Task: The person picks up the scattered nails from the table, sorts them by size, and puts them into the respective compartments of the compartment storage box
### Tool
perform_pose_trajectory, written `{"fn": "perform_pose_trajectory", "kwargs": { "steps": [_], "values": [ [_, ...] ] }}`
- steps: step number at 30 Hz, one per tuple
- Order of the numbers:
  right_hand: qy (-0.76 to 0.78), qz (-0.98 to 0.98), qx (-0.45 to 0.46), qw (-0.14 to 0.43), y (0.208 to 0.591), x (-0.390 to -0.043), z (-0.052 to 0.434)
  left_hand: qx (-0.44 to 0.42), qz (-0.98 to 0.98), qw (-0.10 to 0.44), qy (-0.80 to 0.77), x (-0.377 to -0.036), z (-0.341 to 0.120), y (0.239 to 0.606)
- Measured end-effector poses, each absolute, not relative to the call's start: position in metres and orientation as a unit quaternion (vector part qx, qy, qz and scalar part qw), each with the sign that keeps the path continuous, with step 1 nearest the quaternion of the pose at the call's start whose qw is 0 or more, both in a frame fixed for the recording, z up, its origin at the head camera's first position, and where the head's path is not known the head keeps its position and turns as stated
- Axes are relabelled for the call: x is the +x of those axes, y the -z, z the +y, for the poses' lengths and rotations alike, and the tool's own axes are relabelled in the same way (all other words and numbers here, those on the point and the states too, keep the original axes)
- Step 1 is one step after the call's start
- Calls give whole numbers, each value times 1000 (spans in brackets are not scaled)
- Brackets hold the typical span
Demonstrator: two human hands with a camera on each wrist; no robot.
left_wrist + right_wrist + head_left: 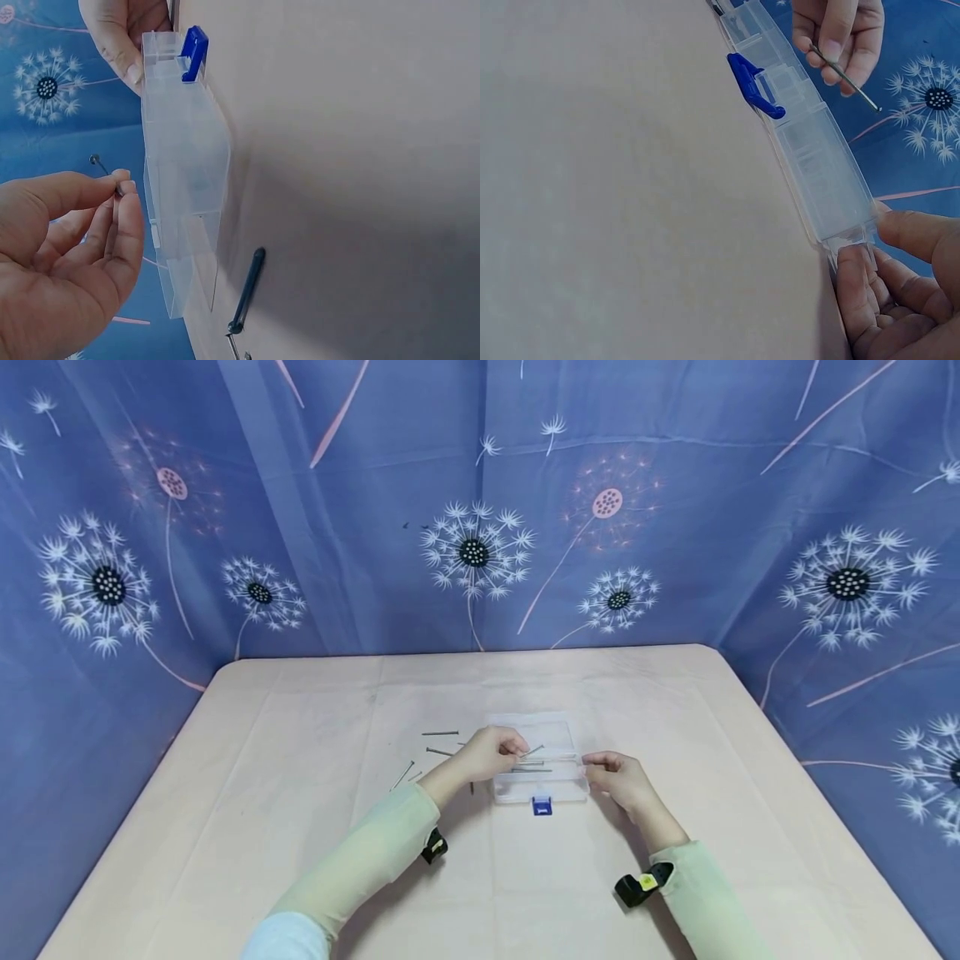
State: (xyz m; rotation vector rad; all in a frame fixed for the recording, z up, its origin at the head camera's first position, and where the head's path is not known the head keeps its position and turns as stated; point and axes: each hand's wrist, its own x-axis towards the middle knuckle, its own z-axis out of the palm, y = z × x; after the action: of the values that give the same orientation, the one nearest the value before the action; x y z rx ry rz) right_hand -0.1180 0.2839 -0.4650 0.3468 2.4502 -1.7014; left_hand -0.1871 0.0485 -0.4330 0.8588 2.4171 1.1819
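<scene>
One nail point(534, 749) pinched in left hand point(491, 753); right hand point(618, 777) gripping one clear box point(558, 787).

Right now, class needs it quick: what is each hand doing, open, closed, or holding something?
Left hand: closed, pinching a nail between thumb and fingertips above the clear box.
Right hand: closed, gripping the clear box at its end.

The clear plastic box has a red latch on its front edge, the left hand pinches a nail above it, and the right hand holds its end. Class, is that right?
Not quite: the latch is blue, not red, as the head view shows. The rest stands: the left hand pinches a nail above the clear plastic box, and the right hand holds its end.
</scene>
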Motion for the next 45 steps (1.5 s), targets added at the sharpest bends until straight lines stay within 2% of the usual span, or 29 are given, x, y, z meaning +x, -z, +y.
{"fn": "perform_pose_trajectory", "kwargs": {
  "steps": [26,36,45],
  "values": [
    [569,811,122,65,466,-118,284,336,838,156,-400,-191,70,442],
    [569,811,117,68,465,-118,282,344,844,149,-382,-187,53,434],
    [585,801,110,68,465,-118,283,332,869,117,-348,-181,31,425]
  ]
}}
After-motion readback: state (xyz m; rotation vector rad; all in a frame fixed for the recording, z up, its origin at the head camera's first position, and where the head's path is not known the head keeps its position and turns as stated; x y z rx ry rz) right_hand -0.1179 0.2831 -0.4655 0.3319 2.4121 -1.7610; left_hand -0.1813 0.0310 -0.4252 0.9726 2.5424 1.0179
